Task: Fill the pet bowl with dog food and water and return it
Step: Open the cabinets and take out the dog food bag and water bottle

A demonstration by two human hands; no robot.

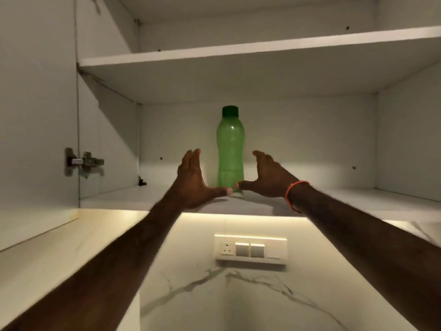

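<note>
A green plastic bottle [230,149] with a dark green cap stands upright on the lower shelf [334,197] of an open white wall cabinet. My left hand [194,180] is raised just left of the bottle, fingers straight, thumb stretched toward the bottle's base. My right hand [265,175] is just right of it, fingers relaxed, thumb pointing at the base. Both thumbs nearly meet in front of the bottle's foot. Neither hand holds the bottle. No pet bowl or dog food is in view.
An upper shelf [262,53] spans the cabinet above the bottle. The cabinet door [35,115] stands open at left with a metal hinge [83,162]. Below the cabinet is a lit marble wall with a socket and switch panel [250,249].
</note>
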